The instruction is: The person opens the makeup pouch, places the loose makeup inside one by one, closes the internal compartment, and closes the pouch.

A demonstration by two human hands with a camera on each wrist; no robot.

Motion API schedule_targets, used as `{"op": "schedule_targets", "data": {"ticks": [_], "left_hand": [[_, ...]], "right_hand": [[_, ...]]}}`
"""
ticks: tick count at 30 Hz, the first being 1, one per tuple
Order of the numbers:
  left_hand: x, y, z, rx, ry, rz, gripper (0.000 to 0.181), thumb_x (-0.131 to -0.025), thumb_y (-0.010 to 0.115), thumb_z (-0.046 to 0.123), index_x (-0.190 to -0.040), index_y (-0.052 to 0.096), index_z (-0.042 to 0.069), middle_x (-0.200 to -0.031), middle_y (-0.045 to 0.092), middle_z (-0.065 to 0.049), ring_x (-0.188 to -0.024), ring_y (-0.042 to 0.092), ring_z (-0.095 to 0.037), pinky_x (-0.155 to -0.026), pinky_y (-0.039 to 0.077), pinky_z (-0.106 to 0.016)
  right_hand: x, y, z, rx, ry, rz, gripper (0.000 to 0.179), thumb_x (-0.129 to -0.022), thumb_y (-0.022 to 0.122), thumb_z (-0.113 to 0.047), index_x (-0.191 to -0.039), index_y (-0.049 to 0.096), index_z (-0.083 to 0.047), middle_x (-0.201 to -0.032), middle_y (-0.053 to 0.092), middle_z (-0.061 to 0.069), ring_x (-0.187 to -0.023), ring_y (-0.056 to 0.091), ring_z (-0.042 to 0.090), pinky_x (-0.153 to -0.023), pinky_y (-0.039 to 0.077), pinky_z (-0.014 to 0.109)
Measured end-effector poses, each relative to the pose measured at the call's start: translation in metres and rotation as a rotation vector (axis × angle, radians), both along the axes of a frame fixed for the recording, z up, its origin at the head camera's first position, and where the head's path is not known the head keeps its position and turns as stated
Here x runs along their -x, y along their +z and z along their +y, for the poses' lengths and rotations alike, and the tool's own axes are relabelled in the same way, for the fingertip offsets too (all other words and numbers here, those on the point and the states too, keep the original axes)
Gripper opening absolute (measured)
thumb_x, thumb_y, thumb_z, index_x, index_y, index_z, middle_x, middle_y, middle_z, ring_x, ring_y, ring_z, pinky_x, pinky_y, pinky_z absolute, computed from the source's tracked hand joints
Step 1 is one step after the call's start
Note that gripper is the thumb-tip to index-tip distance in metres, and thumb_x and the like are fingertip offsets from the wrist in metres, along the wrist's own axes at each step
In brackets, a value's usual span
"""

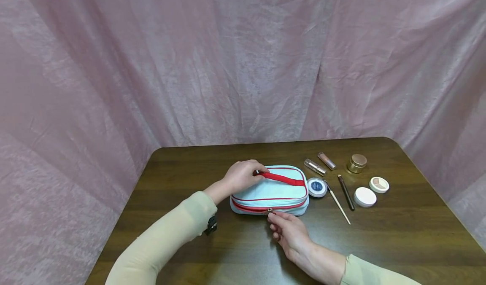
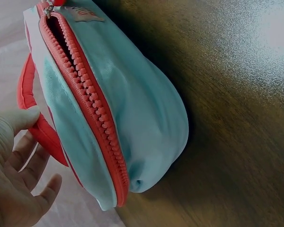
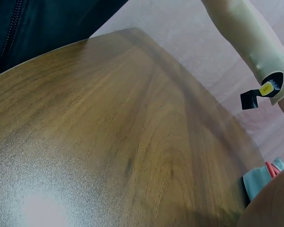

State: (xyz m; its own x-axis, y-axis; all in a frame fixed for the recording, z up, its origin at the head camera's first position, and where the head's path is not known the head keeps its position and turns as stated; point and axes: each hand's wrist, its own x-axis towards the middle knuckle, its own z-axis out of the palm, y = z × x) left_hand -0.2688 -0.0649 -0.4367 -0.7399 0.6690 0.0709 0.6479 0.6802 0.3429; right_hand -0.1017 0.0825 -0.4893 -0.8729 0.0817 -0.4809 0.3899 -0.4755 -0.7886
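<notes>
Table: dark wood-grain top (image 1: 182, 175), pink curtain (image 1: 265, 65) along its far edge.
Left sleeve: pale green (image 1: 167, 230), black strap (image 1: 211, 226) at its cuff.
Left hand: thumb and fingers (image 1: 243, 176) clamped on the red handle (image 1: 282, 179) at its left part.
Pouch: pale blue with red piping (image 1: 279, 197), at about mid-table, top side up, handle running across its top.
Zipper: red teeth (image 2: 97, 111) on the near side, parted to the left of the slider – narrow dark gap between the 2 rows.
Right hand: thumb and fingertips (image 1: 292, 234) pinching the zipper pull (image 1: 270, 211) at the pouch's near side; the hands are apart from each other.
Compact: round, blue centre (image 1: 317, 187), just beside the pouch's right end – contact cannot be told.
Tubes: 2, slim; the clear tube (image 1: 314, 167) lies left of and nearer than the pinkish tube (image 1: 326, 160).
Brush: pale handle (image 1: 339, 205), slanting near-right from the compact.
Pencil: dark (image 1: 346, 192), right of the brush.
Gold jar: lidded (image 1: 357, 163), beyond the pencil.
White jar: round (image 1: 365, 197), right of the pencil.
Palette: round, 3 shades (image 1: 379, 184), rightmost, just beyond the white jar.
</notes>
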Motion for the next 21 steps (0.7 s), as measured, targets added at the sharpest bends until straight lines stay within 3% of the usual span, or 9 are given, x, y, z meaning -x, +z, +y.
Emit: {"op": "schedule_targets", "data": {"ticks": [7,10,17,21], "left_hand": [[0.002,0.0,-0.002,-0.01,-0.004,0.007,0.021,-0.098,0.072,0.022,-0.118,0.077,0.022,-0.116,0.073,0.006,-0.094,0.064,-0.007,-0.084,0.052,-0.031],[0.003,-0.001,-0.004,-0.008,-0.026,0.027,0.022,-0.099,0.071,0.021,-0.12,0.076,0.022,-0.117,0.072,0.006,-0.1,0.065,-0.008,-0.087,0.052,-0.032],[0.006,-0.003,-0.011,-0.012,-0.104,0.104,0.025,-0.099,0.071,0.017,-0.12,0.077,0.027,-0.112,0.072,0.01,-0.105,0.066,-0.007,-0.09,0.051,-0.034],[0.011,-0.005,-0.015,-0.033,-0.202,0.137,0.025,-0.098,0.07,0.012,-0.117,0.079,0.025,-0.11,0.072,0.009,-0.103,0.066,-0.007,-0.089,0.051,-0.034]], "right_hand": [[-0.003,-0.001,0.004,-0.047,-0.043,0.043,0.014,-0.093,0.069,0.002,-0.105,0.062,0.002,-0.076,0.065,0.001,-0.068,0.058,0.01,-0.056,0.045,0.02],[-0.002,-0.001,0.008,-0.12,-0.048,0.076,0.016,-0.091,0.071,0.0,-0.106,0.066,0.005,-0.075,0.065,0.0,-0.064,0.056,0.01,-0.053,0.043,0.019],[0.001,-0.004,0.022,-0.368,-0.006,0.128,0.025,-0.086,0.08,-0.005,-0.107,0.072,0.006,-0.075,0.067,0.002,-0.059,0.056,0.013,-0.048,0.043,0.023],[0.004,-0.007,0.03,-0.466,0.005,0.189,0.024,-0.085,0.082,-0.005,-0.105,0.073,0.005,-0.08,0.07,0.002,-0.062,0.057,0.011,-0.052,0.046,0.023]]}}
